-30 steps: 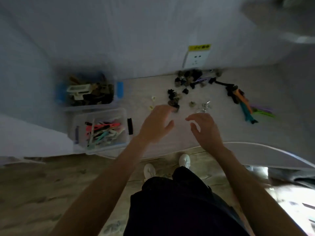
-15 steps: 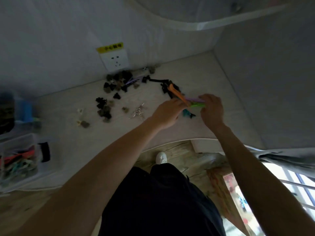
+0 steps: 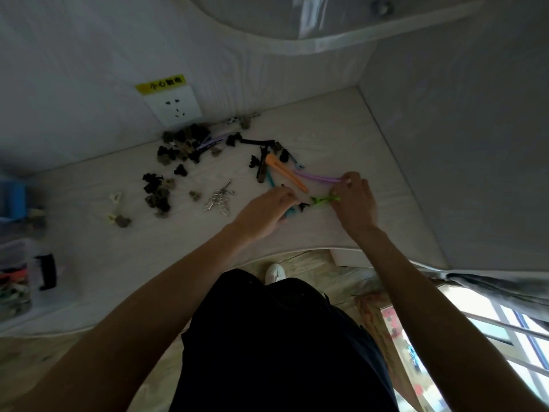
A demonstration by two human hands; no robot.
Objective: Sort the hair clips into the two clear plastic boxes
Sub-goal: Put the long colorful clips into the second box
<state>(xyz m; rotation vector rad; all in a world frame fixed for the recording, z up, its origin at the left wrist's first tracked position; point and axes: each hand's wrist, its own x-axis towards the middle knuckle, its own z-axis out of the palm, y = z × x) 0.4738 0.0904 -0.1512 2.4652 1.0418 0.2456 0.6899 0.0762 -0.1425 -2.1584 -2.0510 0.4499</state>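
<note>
Pinching a green clip (image 3: 324,200) and a purple clip (image 3: 319,177) with our right hand (image 3: 353,202), left hand (image 3: 264,211) curled over a teal clip (image 3: 289,214) on the desk (image 3: 341,138), we judge them light, stiff, best gripped mid-length.

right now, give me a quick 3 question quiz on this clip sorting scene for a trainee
1. True or false: the orange clip is already in a box.
2. Which clip are the right hand fingers closed on? A) green clip B) silver clips C) a white clip
3. What is on the wall behind the dark clip pile?

Key: 1 false, it lies on the table. 2 A. 3 a wall socket under a yellow label.
</note>
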